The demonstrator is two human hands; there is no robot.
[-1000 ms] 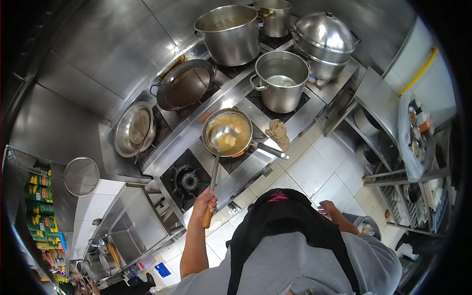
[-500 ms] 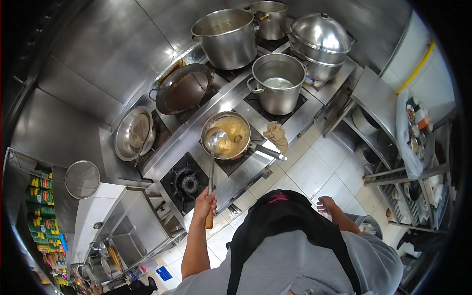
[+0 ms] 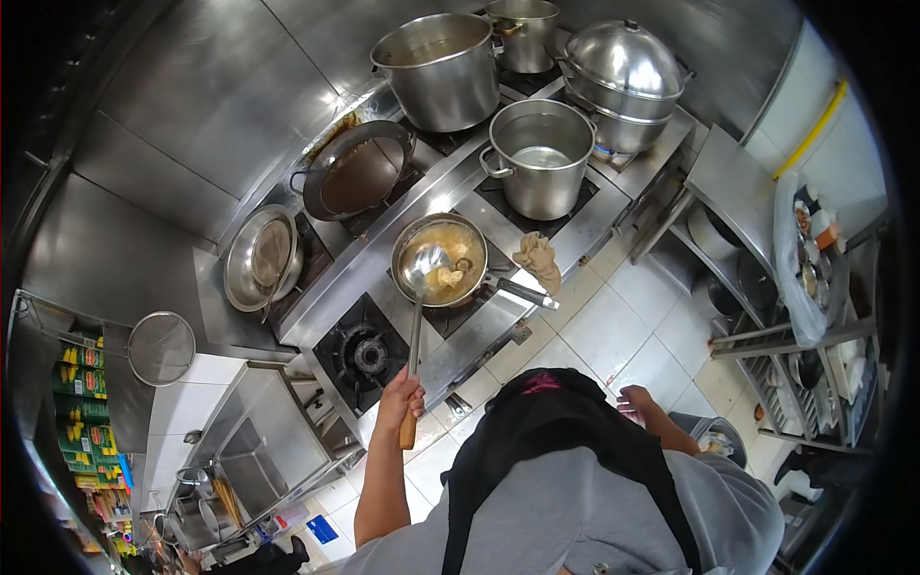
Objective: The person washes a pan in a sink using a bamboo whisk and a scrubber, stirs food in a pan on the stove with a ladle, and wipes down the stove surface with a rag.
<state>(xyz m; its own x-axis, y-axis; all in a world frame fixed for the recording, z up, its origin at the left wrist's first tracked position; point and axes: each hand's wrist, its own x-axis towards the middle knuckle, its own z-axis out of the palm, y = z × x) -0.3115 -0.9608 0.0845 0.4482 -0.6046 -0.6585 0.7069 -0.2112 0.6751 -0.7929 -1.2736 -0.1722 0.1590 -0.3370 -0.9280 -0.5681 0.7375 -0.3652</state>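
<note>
My left hand (image 3: 400,400) is wrapped round the long handle of a metal ladle (image 3: 416,331), whose wooden end sticks out below the fist. The ladle's bowl is in a frying pan (image 3: 465,241) on the stove, among brownish liquid and pale lumps of food (image 3: 447,277). The pan's dark handle (image 3: 518,290) points right, with no hand on it. Beside it lies a crumpled beige cloth (image 3: 538,261). My right hand (image 3: 635,405) hangs over the floor at my side, fingers apart and holding nothing.
An unlit burner (image 3: 366,353) is left of the pan. Behind stand a water-filled pot (image 3: 544,187), a larger pot (image 3: 443,91), a lidded steamer (image 3: 628,86) and a wok (image 3: 353,182). Shelves (image 3: 733,225) are at right, a sink (image 3: 254,470) at lower left. Part of another person shows at bottom left.
The ladle's bowl has shifted about within the pan, and the food lumps have moved with the stirring. My left hand keeps its grip on the handle; my right hand has stayed nearly still.
</note>
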